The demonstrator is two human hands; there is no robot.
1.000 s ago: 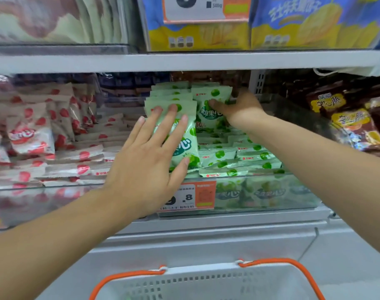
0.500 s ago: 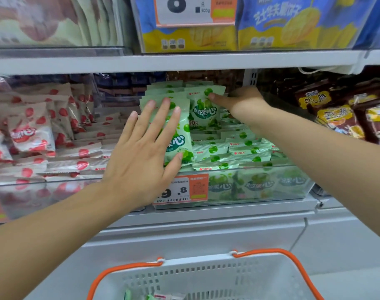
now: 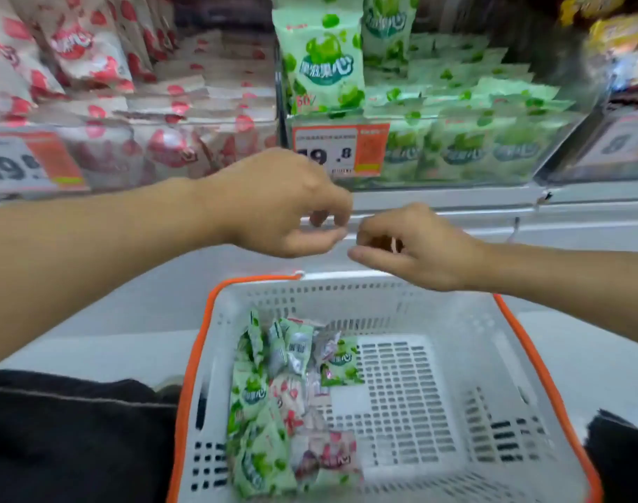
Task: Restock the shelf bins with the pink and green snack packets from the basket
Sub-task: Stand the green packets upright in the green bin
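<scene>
Both hands hang in the air between the shelf front and the basket, close to each other but not touching. The left hand point(image 3: 274, 208) has its fingers loosely curled downward with the thumb tip near the forefinger, and nothing shows between them; the right hand point(image 3: 415, 245) is likewise loosely curled, thumb stretched toward the left hand, holding nothing. Directly below both hands stands the white basket point(image 3: 437, 306) with an orange rim, its slotted floor mostly bare on the side under the right hand. Under the left hand, along the basket's left wall, lies a heap of green snack packets point(image 3: 259, 393) mixed with a few pink snack packets point(image 3: 328, 451), some face down with barcodes showing. Above and beyond the right hand is the clear shelf bin of green packets point(image 3: 466, 147), with one packet standing upright at its front left and the others lying in rows. Above the left forearm is the bin of pink packets point(image 3: 158, 147). An orange and white price tag point(image 3: 341, 150) sits on the green bin's front, just above the left hand's knuckles.
</scene>
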